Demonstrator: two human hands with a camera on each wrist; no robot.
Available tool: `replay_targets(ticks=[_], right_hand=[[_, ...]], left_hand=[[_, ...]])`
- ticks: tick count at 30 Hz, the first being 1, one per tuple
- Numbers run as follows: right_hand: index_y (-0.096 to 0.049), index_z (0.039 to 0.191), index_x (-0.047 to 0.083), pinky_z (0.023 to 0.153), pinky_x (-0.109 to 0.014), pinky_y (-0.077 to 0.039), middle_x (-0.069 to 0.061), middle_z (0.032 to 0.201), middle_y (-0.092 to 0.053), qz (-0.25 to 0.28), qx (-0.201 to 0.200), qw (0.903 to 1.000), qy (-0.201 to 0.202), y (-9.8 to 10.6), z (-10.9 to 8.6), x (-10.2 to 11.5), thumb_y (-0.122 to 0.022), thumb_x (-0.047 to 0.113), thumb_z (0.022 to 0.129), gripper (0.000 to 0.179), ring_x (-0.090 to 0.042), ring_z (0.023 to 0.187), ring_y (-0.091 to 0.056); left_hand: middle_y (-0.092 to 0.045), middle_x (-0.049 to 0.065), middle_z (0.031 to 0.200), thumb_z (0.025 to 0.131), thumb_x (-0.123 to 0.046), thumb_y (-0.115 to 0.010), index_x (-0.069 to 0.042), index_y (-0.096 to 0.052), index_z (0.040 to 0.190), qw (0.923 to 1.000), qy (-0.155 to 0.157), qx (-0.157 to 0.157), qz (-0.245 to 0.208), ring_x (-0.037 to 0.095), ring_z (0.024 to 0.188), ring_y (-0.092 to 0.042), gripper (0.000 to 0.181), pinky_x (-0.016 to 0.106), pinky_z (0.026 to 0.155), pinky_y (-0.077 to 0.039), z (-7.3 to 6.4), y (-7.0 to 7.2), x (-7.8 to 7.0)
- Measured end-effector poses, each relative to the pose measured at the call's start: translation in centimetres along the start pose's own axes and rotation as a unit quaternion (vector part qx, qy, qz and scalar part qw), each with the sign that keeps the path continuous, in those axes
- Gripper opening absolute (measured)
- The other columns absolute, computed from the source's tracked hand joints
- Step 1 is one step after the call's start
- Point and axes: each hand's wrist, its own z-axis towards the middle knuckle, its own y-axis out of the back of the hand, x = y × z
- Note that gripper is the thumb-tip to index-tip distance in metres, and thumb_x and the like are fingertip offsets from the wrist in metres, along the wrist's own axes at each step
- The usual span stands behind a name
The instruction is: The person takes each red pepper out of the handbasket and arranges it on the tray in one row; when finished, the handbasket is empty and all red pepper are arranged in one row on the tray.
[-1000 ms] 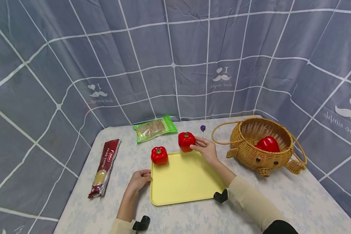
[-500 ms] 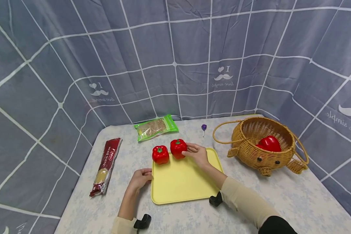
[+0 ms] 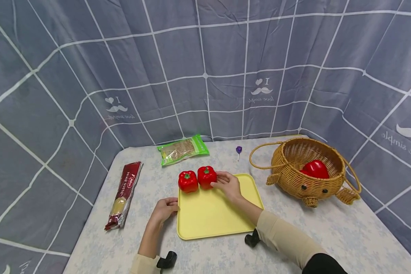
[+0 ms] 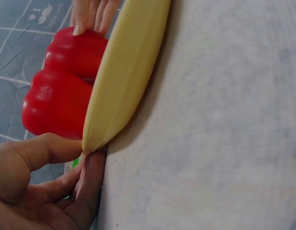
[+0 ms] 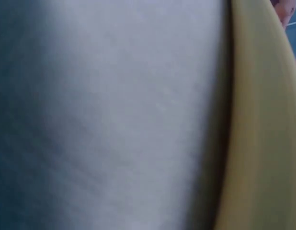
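A yellow tray point(image 3: 210, 217) lies on the table, and my left hand point(image 3: 163, 210) pinches its left edge; the left wrist view has thumb and fingertips at the rim of the tray point(image 4: 131, 62). On the tray's far left corner sits one red bell pepper point(image 3: 188, 182). Right beside it is a second red bell pepper point(image 3: 206, 176), which my right hand point(image 3: 228, 186) holds from the right side. Both peppers appear side by side in the left wrist view, with right-hand fingers point(image 4: 80, 19) on the farther one. The right wrist view catches mostly blurred tabletop and tray side.
At the right stands a wicker basket point(image 3: 287, 182) with a looped handle and red peppers point(image 3: 316, 169) inside. A green packet point(image 3: 182, 150) and a purple lollipop point(image 3: 239, 149) lie behind the tray. A dark red pasta packet point(image 3: 124, 195) lies at the left. A grid-patterned curtain point(image 3: 178, 68) surrounds the table.
My right hand has brought its bell pepper leftward and down, to beside the other pepper on the tray. The left hand stays at the tray's edge.
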Motion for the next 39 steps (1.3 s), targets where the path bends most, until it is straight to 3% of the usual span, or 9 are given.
replay_targets(ticks=[8,15,20,25,32,39], right_hand=[[-0.061,0.121,-0.003,0.085,-0.028,-0.057,-0.023,0.121,-0.065,-0.034,0.010,0.9993,0.016,0.0,-0.6,-0.1,-0.079,-0.001,0.076,0.049,-0.032,0.107,-0.066],[-0.059,0.125,-0.005,0.092,-0.033,-0.055,-0.024,0.121,-0.064,-0.044,0.013,0.9986,0.026,0.1,-0.4,-0.4,-0.079,0.000,0.076,0.053,-0.030,0.109,-0.064],[-0.057,0.129,-0.007,0.098,-0.039,-0.051,-0.026,0.125,-0.062,-0.037,0.030,0.9989,0.002,0.2,-1.0,0.9,-0.078,-0.001,0.077,0.056,-0.036,0.115,-0.061],[-0.054,0.130,-0.012,0.103,-0.049,-0.046,-0.029,0.129,-0.058,-0.061,0.047,0.9970,0.006,0.3,-1.8,2.7,-0.075,-0.001,0.079,0.056,-0.043,0.119,-0.056],[-0.050,0.136,-0.007,0.106,-0.042,-0.045,-0.024,0.140,-0.052,-0.065,0.049,0.9964,-0.022,2.3,-0.7,2.3,-0.078,0.007,0.080,0.064,-0.036,0.129,-0.051],[-0.049,0.140,0.003,0.102,-0.037,-0.049,-0.019,0.143,-0.051,-0.089,0.049,0.9942,-0.034,4.8,-0.8,5.0,-0.075,0.019,0.085,0.063,-0.031,0.130,-0.053]], left_hand=[[-0.064,0.016,0.102,0.084,0.001,-0.063,0.010,-0.059,0.121,0.9999,0.008,0.004,-0.005,0.016,0.083,-0.061,0.038,0.027,0.069,-0.053,0.0,0.0,-0.1],[-0.063,0.015,0.102,0.084,0.001,-0.063,0.009,-0.059,0.122,0.9999,0.015,0.004,-0.004,0.016,0.083,-0.060,0.038,0.025,0.069,-0.053,0.2,-0.3,-0.3],[-0.063,0.016,0.103,0.085,0.002,-0.062,0.010,-0.059,0.123,0.9998,0.018,0.006,-0.006,0.015,0.084,-0.060,0.039,0.025,0.070,-0.054,0.3,-0.2,-0.3],[-0.064,0.017,0.104,0.085,0.003,-0.062,0.011,-0.058,0.123,0.9999,0.013,0.006,-0.003,0.015,0.085,-0.061,0.040,0.026,0.071,-0.055,0.2,0.0,-0.4],[-0.064,0.016,0.103,0.085,0.002,-0.062,0.010,-0.058,0.123,0.9999,0.014,0.008,-0.006,0.015,0.084,-0.061,0.040,0.024,0.070,-0.054,0.3,-0.1,-0.4],[-0.063,0.014,0.103,0.086,0.001,-0.062,0.008,-0.058,0.124,0.9996,0.026,0.008,-0.002,0.015,0.085,-0.061,0.039,0.024,0.070,-0.053,0.3,0.0,-0.4]])
